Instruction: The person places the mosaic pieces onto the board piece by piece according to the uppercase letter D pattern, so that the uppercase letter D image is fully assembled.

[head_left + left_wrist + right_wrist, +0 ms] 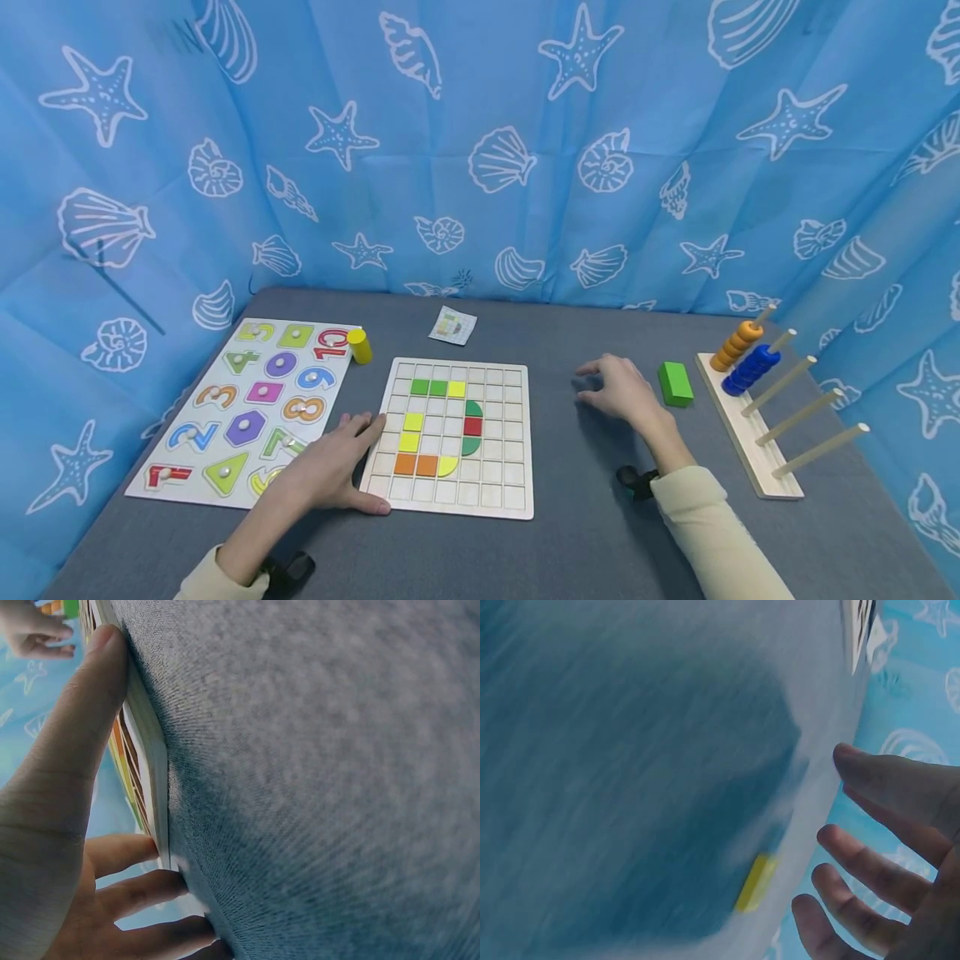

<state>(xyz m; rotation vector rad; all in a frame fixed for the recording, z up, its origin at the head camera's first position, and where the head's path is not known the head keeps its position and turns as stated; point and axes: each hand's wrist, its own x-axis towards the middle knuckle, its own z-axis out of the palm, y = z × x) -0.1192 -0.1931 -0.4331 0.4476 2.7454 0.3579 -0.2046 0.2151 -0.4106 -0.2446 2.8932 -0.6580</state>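
A square wooden grid board [498, 483] lies on the grey table with colored tiles in some cells: green, yellow, orange and red squares plus rounded green and yellow pieces. My left hand [337, 462] touches its left side, thumb by the near-left corner and fingers spread along the edge. In the left wrist view the thumb [105, 682] lies against the board's rim [154, 765]. To the right of the board, my right hand [618, 390] hovers over the table with loosely bent fingers and holds nothing. Below it, the right wrist view shows a small yellow block [755, 883], hidden in the head view.
A number-and-shape peg puzzle [243, 454] lies left, with a yellow cylinder [360, 346] at its far corner. A small printed card [453, 326] is behind the board. Rightward stand a green block [676, 384] and a bead-post rack [750, 442]. A blue curtain [480, 208] borders the table's back.
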